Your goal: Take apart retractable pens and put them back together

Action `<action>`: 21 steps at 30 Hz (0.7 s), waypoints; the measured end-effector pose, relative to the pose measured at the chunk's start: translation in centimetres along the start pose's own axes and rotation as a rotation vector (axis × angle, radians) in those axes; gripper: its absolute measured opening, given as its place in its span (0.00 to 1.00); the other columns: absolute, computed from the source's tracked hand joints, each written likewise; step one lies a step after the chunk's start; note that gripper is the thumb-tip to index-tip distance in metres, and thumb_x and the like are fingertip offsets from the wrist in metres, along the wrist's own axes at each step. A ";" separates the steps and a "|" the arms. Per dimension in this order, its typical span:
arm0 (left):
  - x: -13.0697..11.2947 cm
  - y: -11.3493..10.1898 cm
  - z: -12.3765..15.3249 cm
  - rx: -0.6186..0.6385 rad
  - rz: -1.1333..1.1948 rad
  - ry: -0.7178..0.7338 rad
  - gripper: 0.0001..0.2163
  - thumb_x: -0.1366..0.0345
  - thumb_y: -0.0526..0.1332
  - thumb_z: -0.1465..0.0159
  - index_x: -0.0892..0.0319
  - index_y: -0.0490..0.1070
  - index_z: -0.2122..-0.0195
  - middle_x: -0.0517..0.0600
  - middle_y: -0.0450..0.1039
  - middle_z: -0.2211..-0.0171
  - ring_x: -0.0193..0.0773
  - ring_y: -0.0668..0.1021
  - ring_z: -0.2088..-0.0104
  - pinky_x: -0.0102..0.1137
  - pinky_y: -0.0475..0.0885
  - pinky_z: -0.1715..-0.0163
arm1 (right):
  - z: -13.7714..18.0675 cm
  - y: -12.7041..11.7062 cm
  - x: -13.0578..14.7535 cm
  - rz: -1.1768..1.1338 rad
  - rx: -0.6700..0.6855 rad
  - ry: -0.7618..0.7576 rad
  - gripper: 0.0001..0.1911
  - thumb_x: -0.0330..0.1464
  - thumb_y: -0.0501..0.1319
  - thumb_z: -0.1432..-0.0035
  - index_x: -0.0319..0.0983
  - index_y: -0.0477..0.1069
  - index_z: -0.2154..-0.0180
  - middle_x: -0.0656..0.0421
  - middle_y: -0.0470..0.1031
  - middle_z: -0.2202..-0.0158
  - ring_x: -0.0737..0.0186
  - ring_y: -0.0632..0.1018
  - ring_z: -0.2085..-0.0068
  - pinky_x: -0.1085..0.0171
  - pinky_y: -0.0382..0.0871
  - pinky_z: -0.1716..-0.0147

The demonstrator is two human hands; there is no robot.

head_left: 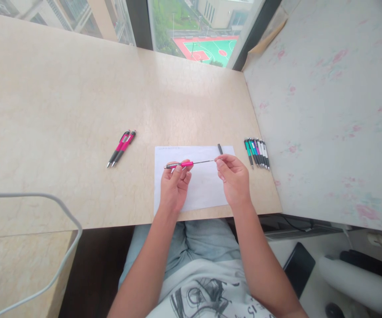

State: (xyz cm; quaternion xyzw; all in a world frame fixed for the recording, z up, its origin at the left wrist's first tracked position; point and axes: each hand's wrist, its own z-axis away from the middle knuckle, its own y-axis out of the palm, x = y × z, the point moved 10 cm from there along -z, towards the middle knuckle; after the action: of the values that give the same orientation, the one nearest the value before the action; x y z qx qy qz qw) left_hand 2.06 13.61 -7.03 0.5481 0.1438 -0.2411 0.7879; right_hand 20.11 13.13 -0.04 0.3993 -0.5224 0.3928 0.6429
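Note:
My left hand (174,190) is closed around the pink barrel of a pen (187,164), held roughly level above a white sheet of paper (200,192). A thin dark refill (204,162) sticks out of the barrel's right end. Its far tip is pinched between the thumb and fingers of my right hand (236,180). Just beyond that hand lies a short black pen part (220,149), at the paper's upper edge; it looks like a grip section. Faint writing runs along the paper's top left.
Two pink-and-black pens (122,148) lie side by side on the left of the beige table (61,110). Several green, purple and white pens (256,152) form a row at the right, near the flowered wall (326,132). A grey cable (61,205) loops at the left.

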 end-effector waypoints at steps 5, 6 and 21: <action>0.0 0.0 0.0 -0.001 0.005 -0.004 0.12 0.66 0.73 0.44 0.56 0.72 0.62 0.49 0.81 0.59 0.34 0.83 0.58 0.21 0.76 0.64 | 0.1 0.2 -0.1 0.005 -0.004 0.011 0.11 0.39 0.71 0.51 0.41 0.76 0.66 0.60 0.76 0.68 0.71 0.64 0.75 0.68 0.56 0.80; 0.1 0.1 0.0 0.003 0.007 -0.004 0.12 0.67 0.73 0.44 0.56 0.72 0.62 0.49 0.81 0.59 0.34 0.83 0.58 0.21 0.76 0.65 | 0.1 0.2 -0.1 -0.005 0.000 0.015 0.11 0.39 0.71 0.51 0.41 0.76 0.66 0.60 0.76 0.68 0.71 0.64 0.75 0.69 0.56 0.80; 0.3 0.4 0.1 0.042 0.002 -0.022 0.12 0.67 0.72 0.44 0.56 0.72 0.62 0.49 0.81 0.59 0.34 0.83 0.58 0.21 0.76 0.64 | 0.3 1.3 -1.7 -0.037 0.051 0.071 0.11 0.38 0.70 0.51 0.41 0.76 0.65 0.61 0.74 0.69 0.71 0.64 0.75 0.68 0.55 0.79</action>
State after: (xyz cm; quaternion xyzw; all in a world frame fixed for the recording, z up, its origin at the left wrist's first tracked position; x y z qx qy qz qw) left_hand 2.52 13.62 -6.83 0.5620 0.1294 -0.2491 0.7780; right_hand 18.57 13.16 -1.55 0.4110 -0.4817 0.4081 0.6577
